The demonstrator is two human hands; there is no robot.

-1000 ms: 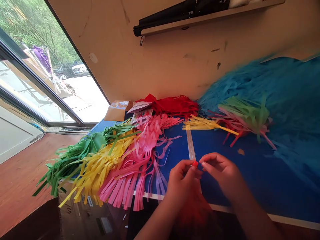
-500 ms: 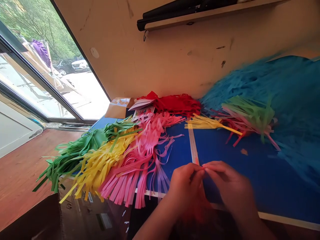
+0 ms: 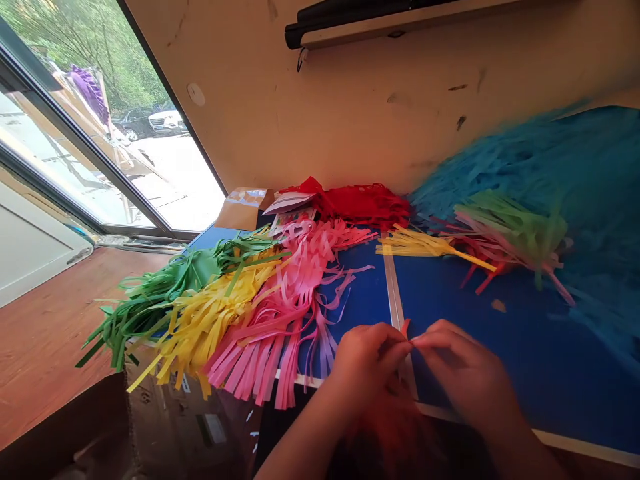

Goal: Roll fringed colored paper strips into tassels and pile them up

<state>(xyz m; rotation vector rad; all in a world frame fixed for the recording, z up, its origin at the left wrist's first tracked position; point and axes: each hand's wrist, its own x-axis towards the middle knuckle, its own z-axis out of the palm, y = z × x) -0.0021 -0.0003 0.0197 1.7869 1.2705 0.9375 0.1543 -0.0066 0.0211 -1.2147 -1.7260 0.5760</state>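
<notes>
Over the front edge of the blue table (image 3: 480, 287), both my hands meet at a red paper tassel (image 3: 395, 427). My left hand (image 3: 367, 360) is closed in a pinch around its top, where a short reddish end sticks up above the fingers. Its fringe hangs blurred and dark below. The fingertips of my right hand (image 3: 460, 367) pinch the same spot, nearly touching the left ones. Beyond the hands lie a yellow tassel (image 3: 420, 241), with its fringe toward the left, and a green tassel (image 3: 510, 213) over pinkish ones.
Pink fringed paper (image 3: 300, 287), yellow fringed paper (image 3: 215, 313) and green fringed paper (image 3: 165, 287) drape over the table's left front. Red fringed paper (image 3: 370, 203) lies against the wall; a large blue fringed heap (image 3: 540, 153) fills the right. An open cardboard box (image 3: 175, 427) stands below.
The view has shifted slightly, so the table's things sit a little farther right. The hands still pinch together; the reddish end now shows more above my left fingers.
</notes>
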